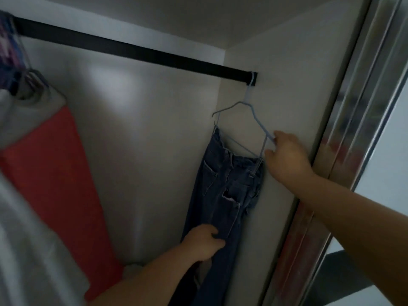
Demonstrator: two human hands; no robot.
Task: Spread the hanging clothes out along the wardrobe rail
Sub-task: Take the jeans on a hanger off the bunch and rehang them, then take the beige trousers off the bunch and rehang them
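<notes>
Right hand (287, 156) pinches blue hanger (242, 120) at rail (132, 48) end (far right); left hand (204, 241) grips jeans (223, 184) leg.

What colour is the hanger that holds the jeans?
Light blue hanger, seen in the head view.

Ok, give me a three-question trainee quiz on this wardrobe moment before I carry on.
1. True or false: the jeans hang at the far right end of the rail.
2. Which hand grips the jeans' leg: A) left hand B) right hand?
3. Fill in: the right hand holds the shoulder of the light blue ____.

Key: 1 true; 2 A; 3 hanger. The red and white clothes stay bunched at the left, with bare rail between.
</notes>
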